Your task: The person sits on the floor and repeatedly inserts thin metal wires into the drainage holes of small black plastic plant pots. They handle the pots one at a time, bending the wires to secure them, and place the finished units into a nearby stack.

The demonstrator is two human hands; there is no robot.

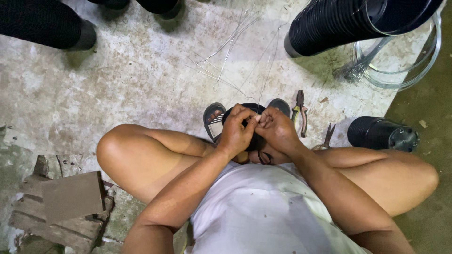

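Note:
I squat on a concrete floor [141, 80]. My left hand [238, 129] and my right hand [275, 129] are pressed together over a small black plastic pot [249, 109] held between my knees. Both hands pinch a thin metal wire [268, 75] at the pot's rim; the wire runs away from me across the floor. My fingers hide most of the pot.
Loose wires [221, 66] lie ahead. Pliers with yellow-green handles [300, 113] and a second pair of pliers [326, 137] lie right of my sandals. A long stack of black pots [348, 21], a wire coil [405, 61] and a short pot stack [381, 134] are right. Broken bricks [66, 207] lie left; another person's legs [52, 23] are at top left.

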